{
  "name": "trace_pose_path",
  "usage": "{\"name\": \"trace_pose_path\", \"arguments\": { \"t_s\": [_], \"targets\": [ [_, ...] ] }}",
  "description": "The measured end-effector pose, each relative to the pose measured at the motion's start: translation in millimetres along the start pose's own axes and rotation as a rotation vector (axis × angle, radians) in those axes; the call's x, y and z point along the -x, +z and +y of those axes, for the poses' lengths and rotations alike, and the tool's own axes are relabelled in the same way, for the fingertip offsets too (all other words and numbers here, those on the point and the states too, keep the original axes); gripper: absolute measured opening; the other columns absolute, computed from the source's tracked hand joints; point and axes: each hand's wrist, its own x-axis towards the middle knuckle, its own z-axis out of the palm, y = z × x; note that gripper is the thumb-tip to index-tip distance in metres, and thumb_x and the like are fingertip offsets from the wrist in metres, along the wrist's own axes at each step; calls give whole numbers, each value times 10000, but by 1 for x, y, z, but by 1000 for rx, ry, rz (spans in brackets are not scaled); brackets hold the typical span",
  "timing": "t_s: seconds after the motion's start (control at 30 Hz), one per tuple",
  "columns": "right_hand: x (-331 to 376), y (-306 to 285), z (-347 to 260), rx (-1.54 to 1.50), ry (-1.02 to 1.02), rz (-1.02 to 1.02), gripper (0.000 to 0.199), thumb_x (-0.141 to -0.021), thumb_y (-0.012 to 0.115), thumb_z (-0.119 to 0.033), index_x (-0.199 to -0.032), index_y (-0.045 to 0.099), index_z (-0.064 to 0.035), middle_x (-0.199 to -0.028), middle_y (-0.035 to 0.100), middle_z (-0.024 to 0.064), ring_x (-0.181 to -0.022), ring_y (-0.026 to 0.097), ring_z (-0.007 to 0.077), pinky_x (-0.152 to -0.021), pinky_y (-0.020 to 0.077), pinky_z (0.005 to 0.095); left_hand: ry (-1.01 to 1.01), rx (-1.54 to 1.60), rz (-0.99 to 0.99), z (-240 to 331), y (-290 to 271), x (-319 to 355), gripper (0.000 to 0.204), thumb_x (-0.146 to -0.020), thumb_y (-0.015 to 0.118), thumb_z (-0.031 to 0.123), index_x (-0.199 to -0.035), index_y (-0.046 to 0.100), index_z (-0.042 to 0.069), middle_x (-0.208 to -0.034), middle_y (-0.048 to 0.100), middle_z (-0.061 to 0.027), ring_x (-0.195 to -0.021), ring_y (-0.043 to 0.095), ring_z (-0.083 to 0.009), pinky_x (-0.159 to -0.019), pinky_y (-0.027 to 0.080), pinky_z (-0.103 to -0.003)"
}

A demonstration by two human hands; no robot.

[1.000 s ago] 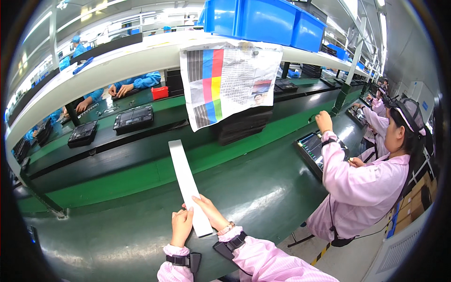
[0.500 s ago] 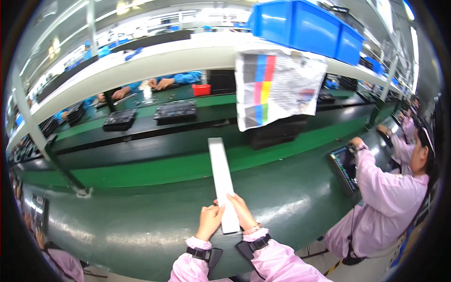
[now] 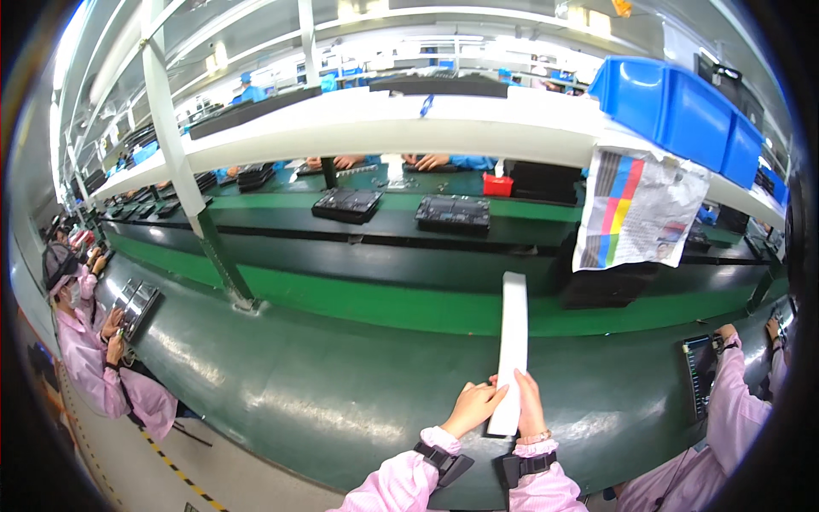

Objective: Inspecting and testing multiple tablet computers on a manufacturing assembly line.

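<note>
two hands on one long white strip (image 3: 512,341), near end only. my left hand (image 3: 474,408) pinches the strip's lower left edge, fingers closed on it; my right hand (image 3: 529,401) lies along its right edge, fingers curled behind it, gripping too. strip runs from my hands toward 12 o'clock, far end free above the green table (image 3: 299,384).

progress, as a judgement: strip is picked up and held steady; i see nothing yet laid down, fixed or peeled, so the handling itself looks early, most of it left.

materials: strip flat, narrow, straight-edged, matte white, stiff enough to hold its line without drooping; paper, film or thin plastic, cannot tell which. table top dark green, smooth, slightly glossy with light streaks. pink sleeves, black wrist straps (image 3: 444,461) on both wrists.

at 1 o'clock a crinkled printed sheet (image 3: 636,209) with colour bars hangs from the white shelf; blue bins (image 3: 682,107) above it. black trays (image 3: 452,213) at 12 o'clock.
</note>
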Motion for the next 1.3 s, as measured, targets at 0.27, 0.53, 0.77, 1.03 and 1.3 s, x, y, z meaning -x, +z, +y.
{"name": "trace_pose_path", "arguments": {
  "t_s": [0.27,0.53,0.77,1.03,1.3],
  "targets": [
    [3,-6,3,-5,-13,-53,299,-950,444,-207,-1084,502,54,-931,632,168,-823,638,226,-746,530,317,5,19,123,-2,6,2,357,-923,466,357,-922,655,54,-814,671,-117,-755,619,-240,-755,363,-332],
    [13,-20,-23,236,-3,70,373,-944,496,-247,-1212,477,12,-1100,586,96,-992,571,149,-845,464,275,3,162,45,-4,3,2,279,-881,575,258,-865,594,-20,-678,659,-131,-610,654,-235,-567,479,-321],
    [128,26,-189,626,-415,28,315,-950,474,-204,-1172,554,5,-1132,593,113,-1081,543,175,-923,419,313,-63,94,40,-2,9,2,289,-850,604,323,-775,590,45,-601,614,-52,-567,544,-208,-754,324,-334],
    [228,130,-279,849,-926,-441,211,-902,494,-107,-1020,595,36,-992,630,155,-953,591,272,-866,435,362,-122,81,15,8,6,5,264,-877,572,282,-768,559,42,-544,535,-46,-595,434,-215,-752,324,-334],
    [219,182,-255,775,-1753,4,41,-810,605,-36,-807,641,-15,-852,665,73,-804,631,207,-757,486,355,-98,64,-40,14,1,4,275,-887,558,278,-751,520,41,-515,481,-34,-545,411,-199,-780,320,-310]
  ]
}}
